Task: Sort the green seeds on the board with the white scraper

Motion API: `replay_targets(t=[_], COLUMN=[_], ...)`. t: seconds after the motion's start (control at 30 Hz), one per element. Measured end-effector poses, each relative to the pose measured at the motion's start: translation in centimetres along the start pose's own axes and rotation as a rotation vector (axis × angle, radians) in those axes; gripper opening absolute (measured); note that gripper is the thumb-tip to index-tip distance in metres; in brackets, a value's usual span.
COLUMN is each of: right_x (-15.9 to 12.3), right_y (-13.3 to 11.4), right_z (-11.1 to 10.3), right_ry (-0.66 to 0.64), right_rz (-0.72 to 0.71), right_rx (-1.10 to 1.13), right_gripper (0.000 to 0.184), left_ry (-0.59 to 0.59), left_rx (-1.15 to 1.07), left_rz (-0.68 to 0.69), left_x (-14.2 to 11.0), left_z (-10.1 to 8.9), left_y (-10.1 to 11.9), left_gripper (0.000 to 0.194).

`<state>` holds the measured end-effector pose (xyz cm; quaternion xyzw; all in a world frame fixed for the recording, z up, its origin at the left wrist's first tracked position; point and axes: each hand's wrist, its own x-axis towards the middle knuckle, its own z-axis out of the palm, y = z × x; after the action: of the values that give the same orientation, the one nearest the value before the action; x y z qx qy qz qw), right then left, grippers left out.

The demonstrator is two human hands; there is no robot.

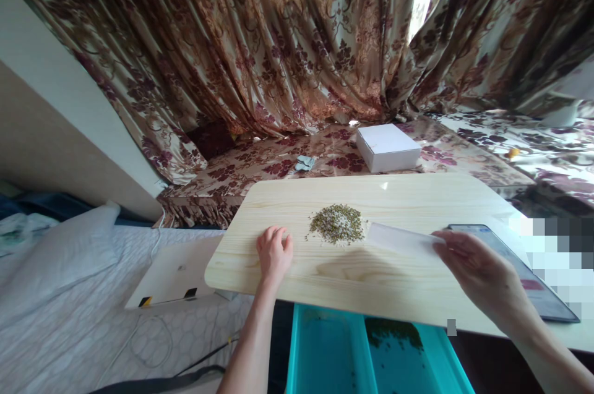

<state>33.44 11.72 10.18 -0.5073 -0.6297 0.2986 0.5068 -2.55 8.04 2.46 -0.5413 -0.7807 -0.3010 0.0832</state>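
Note:
A mixed pile of small green beans and white grains [338, 224] lies spread on the pale wooden tabletop [408, 196]. Left of it, my left hand [275, 253] rests on the wood, fingers loosely bent and apart, holding nothing. Between thumb and fingers, my right hand [485, 273] grips one end of a thin whitish strip [403, 240], perhaps paper or plastic. The strip's far end reaches the right edge of the pile. Below the table's near edge is a turquoise divided bin [367, 351]; green beans [394, 332] lie in its right compartment, with a few specks in the left one.
A tablet [520, 282] lies under and beyond my right forearm. Behind the table, a white box [388, 146] and a folded light-blue cloth [304, 163] sit on a flowered cover. To the left are a bed [102, 270] and a flat white panel [179, 273].

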Motion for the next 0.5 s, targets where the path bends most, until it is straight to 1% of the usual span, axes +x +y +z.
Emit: replay_targets(t=[0.1, 0.27, 0.33, 0.5], right_x=[-1.4, -2.8, -2.9, -2.8], right_y=[0.7, 2.0, 2.2, 2.1], right_z=[0.0, -0.1, -0.2, 0.0], right_ry=[-0.021, -0.044, -0.050, -0.048], right_rz=[-0.021, -0.116, -0.109, -0.071], right_rx=[-0.046, -0.258, -0.287, -0.263], right_gripper=[0.034, 0.024, 0.024, 0.027], left_ry=[-0.004, -0.037, -0.051, -0.048], left_rx=[0.010, 0.023, 0.025, 0.035], left_rz=[-0.001, 0.032, 0.046, 0.047], left_x=[0.0, -0.7, -1.2, -2.7], left_z=[-0.2, -0.9, -1.2, -1.8], left_y=[0.3, 1.0, 1.1, 1.3], left_gripper=[0.023, 0.022, 0.024, 0.025])
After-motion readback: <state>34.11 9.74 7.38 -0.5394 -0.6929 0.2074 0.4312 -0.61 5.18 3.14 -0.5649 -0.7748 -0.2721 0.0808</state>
